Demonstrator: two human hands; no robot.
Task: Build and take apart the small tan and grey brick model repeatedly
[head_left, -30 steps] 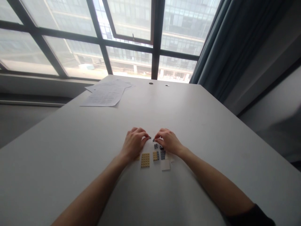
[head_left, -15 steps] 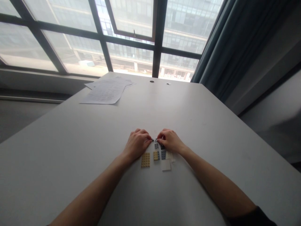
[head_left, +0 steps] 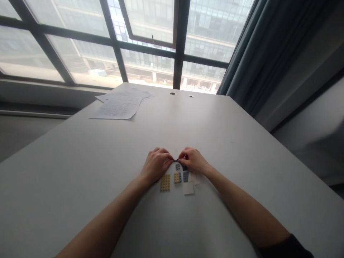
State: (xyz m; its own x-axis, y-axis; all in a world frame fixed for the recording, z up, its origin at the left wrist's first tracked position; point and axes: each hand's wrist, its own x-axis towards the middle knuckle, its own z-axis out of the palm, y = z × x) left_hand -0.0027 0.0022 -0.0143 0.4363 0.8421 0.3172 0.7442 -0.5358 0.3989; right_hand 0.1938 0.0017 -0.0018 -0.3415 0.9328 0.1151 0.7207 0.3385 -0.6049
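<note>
My left hand (head_left: pixel 158 161) and my right hand (head_left: pixel 193 158) face each other, fingers pinched. Between their fingertips lies a small dark building-block piece (head_left: pixel 175 160), with one end at each hand. Just nearer to me sit a small grey studded brick (head_left: pixel 177 167) and a black brick (head_left: pixel 184 167), the latter partly under my right hand. A tan studded plate (head_left: pixel 165 182) lies below my left hand. To its right are a tan-and-grey brick (head_left: pixel 177 177), a blue-grey brick (head_left: pixel 185 176), a white square tile (head_left: pixel 188 188) and cream pieces (head_left: pixel 192 177), partly overlapped by my right hand.
Printed sheets of paper (head_left: pixel 118 105) lie at the far left of the white table (head_left: pixel 215 136). Two round holes (head_left: pixel 172 93) are near the far edge. Beyond stand a large window and a dark curtain (head_left: pixel 249 64) on the right.
Both hands stay nearly in place. Where separate small dark bits showed at the fingertips, a continuous dark bar now spans between them. The view has shifted slightly.
</note>
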